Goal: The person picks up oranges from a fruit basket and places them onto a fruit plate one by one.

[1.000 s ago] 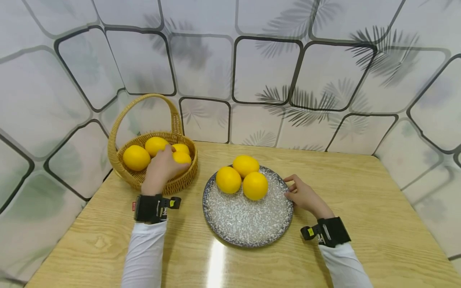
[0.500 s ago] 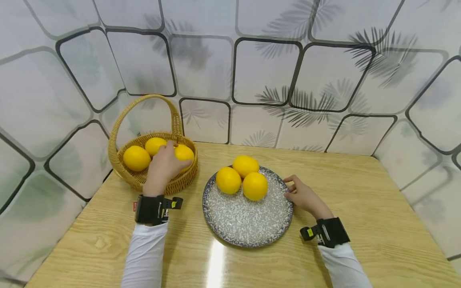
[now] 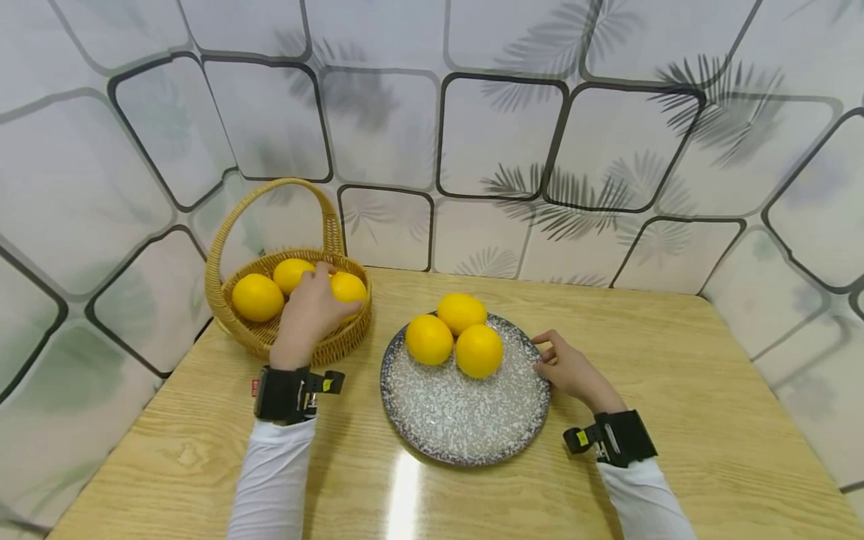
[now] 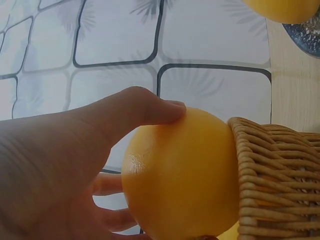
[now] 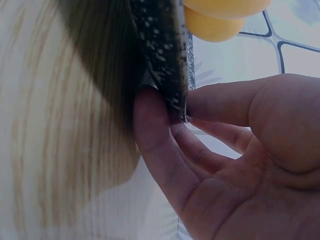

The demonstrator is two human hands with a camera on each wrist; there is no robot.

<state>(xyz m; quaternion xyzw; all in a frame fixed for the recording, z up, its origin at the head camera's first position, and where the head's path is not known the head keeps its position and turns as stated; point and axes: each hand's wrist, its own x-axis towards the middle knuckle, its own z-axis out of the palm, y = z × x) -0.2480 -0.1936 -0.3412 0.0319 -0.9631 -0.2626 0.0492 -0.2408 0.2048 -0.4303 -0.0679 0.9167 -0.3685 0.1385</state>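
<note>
My left hand point(image 3: 312, 313) grips a smooth, round yellow fruit point(image 4: 180, 175) at the right side of the wicker basket point(image 3: 337, 346). In the left wrist view the thumb presses on one side of it, with fingers around the other; the fruit is beside the basket's woven rim. Two more yellow fruits point(image 3: 258, 298) lie in the basket, and others may be hidden. My right hand point(image 3: 577, 371) pinches the right rim of a speckled grey plate point(image 3: 466, 420), thumb above and a finger underneath. Three yellow fruits point(image 3: 479, 351) sit together toward the plate's back.
The basket's tall arched handle point(image 3: 219, 240) rises over its left and back. A pale wood table point(image 3: 709, 420) carries everything, with patterned white walls point(image 3: 499, 135) behind and at the sides.
My left hand has closed round the fruit and raised it slightly, shifting a little to the right. The right hand stays at the plate's rim, and the plate's fruits have not moved.
</note>
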